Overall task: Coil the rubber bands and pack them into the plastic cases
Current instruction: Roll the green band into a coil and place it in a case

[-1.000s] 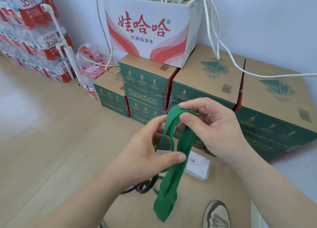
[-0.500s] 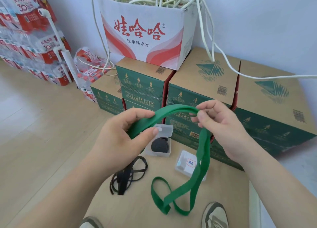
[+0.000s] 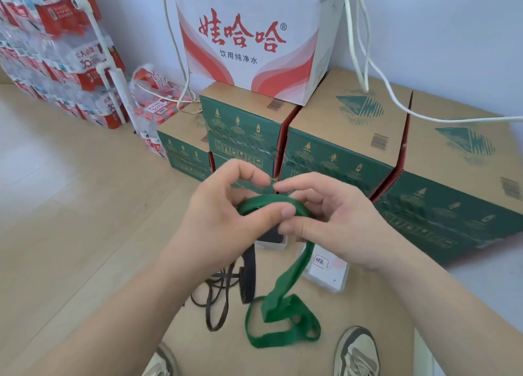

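A green rubber band hangs from both hands above a cardboard surface; its lower loops lie on the cardboard. My left hand pinches the band's top arc under its thumb. My right hand grips the same arc from the right, thumb touching the left thumb. A black rubber band lies loose below my left hand. An open plastic case with a dark coil inside is mostly hidden behind the hands. A closed plastic case with a handwritten label lies right of it.
Green cardboard boxes stand in a row behind the work area, with a white and red box full of white cables on top. Packs of bottled water are stacked at the far left. Two shoes show at the bottom.
My hands have come together, closing the wide green arc into a small loop at the top. The hanging part has dropped onto the cardboard in loose folds.
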{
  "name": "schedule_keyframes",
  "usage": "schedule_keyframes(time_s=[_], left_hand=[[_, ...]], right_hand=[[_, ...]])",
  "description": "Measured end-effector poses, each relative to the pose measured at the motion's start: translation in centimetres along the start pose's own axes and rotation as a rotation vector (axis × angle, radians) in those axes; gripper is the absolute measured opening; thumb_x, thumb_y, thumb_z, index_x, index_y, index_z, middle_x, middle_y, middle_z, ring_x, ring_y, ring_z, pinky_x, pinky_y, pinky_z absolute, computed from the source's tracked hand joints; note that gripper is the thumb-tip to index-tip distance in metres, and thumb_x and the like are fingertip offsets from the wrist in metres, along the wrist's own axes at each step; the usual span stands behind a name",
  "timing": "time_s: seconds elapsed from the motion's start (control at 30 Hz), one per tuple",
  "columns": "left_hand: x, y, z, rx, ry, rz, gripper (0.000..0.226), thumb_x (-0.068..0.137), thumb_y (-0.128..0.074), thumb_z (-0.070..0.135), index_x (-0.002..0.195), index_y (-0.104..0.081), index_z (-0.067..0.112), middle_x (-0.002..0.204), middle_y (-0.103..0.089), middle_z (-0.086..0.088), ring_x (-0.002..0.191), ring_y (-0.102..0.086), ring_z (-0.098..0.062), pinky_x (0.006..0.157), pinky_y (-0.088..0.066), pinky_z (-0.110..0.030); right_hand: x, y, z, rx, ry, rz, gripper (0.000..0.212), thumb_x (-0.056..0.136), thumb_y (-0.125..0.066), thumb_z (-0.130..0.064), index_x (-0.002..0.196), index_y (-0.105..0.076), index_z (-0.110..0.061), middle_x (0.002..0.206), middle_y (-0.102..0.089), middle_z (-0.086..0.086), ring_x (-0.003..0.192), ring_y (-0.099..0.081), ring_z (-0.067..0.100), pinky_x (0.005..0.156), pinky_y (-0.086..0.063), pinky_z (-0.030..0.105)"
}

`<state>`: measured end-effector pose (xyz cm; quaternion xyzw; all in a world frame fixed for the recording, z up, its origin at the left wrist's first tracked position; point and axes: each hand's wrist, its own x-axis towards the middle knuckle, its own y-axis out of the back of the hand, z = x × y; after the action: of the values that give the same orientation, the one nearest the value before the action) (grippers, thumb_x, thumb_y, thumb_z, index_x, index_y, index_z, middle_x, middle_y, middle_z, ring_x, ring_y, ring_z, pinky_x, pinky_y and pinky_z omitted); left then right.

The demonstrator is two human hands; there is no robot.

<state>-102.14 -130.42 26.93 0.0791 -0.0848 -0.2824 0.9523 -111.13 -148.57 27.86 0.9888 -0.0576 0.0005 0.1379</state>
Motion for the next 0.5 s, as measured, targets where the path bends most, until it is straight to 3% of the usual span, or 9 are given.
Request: schedule_keyframes(time_s=[0.07,0.17,0.23,0.37,0.43,0.5], left_hand=[[0.1,0.1,0.2,-0.035,0.038,-0.033,0.032,0.082,-0.081,0.041,0.106,-0.064,0.027,0.103,-0.074,0.002,0.089,-0.075,-0.034,0.082,-0.06,-0.059],[0.1,0.2,0.3,-0.076,0.166,-0.123,0.027,0.1,-0.055,0.048,0.113,-0.066,0.027,0.108,-0.075,-0.001,0.101,-0.075,-0.023,0.092,-0.059,-0.052],[0.2,0.6,0.4,-0.101,0.224,-0.16,0.025,0.108,-0.044,0.034,0.119,-0.066,0.028,0.11,-0.075,-0.003,0.104,-0.074,-0.025,0.096,-0.058,-0.046],[0.3,1.1,0.4,-0.05,0.172,-0.204,0.054,0.09,-0.046,-0.019,0.125,-0.067,0.017,0.107,-0.077,-0.008,0.098,-0.075,-0.024,0.086,-0.061,-0.03],[0.3,1.0,0.1,0.029,0.138,-0.158,0.054,0.089,-0.051,-0.022,0.125,-0.067,0.015,0.101,-0.077,-0.008,0.09,-0.076,-0.018,0.083,-0.06,-0.025],[0.4,1.1,-0.4,0.064,0.131,-0.101,0.039,0.092,-0.065,-0.009,0.121,-0.069,0.017,0.092,-0.077,-0.006,0.084,-0.076,-0.018,0.083,-0.062,-0.029]], right_hand=[[-0.1,-0.2,0.0,-0.044,0.036,0.041,0.033,0.091,-0.075,-0.012,0.114,-0.076,-0.035,0.098,-0.078,-0.003,0.074,-0.068,0.02,0.071,-0.06,0.039],[0.0,0.0,0.3,-0.132,0.036,0.144,0.028,0.096,-0.068,-0.016,0.107,-0.079,-0.04,0.091,-0.078,-0.014,0.071,-0.068,0.021,0.075,-0.061,0.038],[0.2,0.4,0.6,-0.135,0.024,0.236,0.025,0.097,-0.067,-0.017,0.104,-0.079,-0.037,0.078,-0.075,-0.014,0.067,-0.067,0.013,0.074,-0.06,0.033],[0.4,1.0,1.1,-0.076,0.024,0.315,0.025,0.099,-0.063,-0.014,0.104,-0.078,-0.034,0.08,-0.074,-0.012,0.073,-0.067,0.015,0.075,-0.058,0.029],[0.4,1.2,1.2,-0.049,0.014,0.304,0.027,0.1,-0.061,-0.012,0.106,-0.077,-0.033,0.085,-0.075,-0.012,0.077,-0.068,0.017,0.08,-0.059,0.03],[0.3,1.7,1.2,-0.067,0.011,0.289,0.032,0.101,-0.059,-0.012,0.108,-0.076,-0.038,0.084,-0.074,-0.011,0.08,-0.068,0.023,0.08,-0.059,0.027]])
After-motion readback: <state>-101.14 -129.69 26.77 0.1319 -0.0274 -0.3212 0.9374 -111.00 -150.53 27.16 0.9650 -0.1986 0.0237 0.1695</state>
